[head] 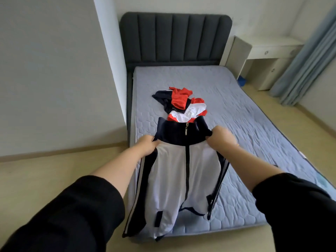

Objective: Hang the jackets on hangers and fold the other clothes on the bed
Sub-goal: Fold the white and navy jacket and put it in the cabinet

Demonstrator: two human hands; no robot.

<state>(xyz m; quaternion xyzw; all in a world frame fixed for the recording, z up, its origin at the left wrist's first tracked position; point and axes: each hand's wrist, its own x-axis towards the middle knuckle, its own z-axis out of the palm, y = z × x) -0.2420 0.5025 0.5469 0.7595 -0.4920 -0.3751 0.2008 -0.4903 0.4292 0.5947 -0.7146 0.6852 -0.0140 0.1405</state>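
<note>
The task looks barely begun. In the centre of the frame the person holds a white and navy zip jacket [171, 179] up by its shoulders. The left hand [148, 144] grips one shoulder seam with its fingers curled into the cloth. The right hand [221, 136], somewhat blurred, appears to grip the other shoulder the same way. The jacket is zipped to the collar and hangs in front of the foot of the bed [245, 110], with its hem drooping past the lower edge of the mattress.

No hanger shows anywhere in the picture, so this jacket is not yet hung. Above the collar, in the middle of the mattress, lies a loose pile of clothes [181, 104] in navy, red and white, crumpled and unfolded. I cannot tell how many garments it holds, or whether any is another jacket. Nothing folded appears on the bed. By my reckoning everything is left to do: fetching a hanger, hanging this jacket, then sorting and folding the pile.
</note>
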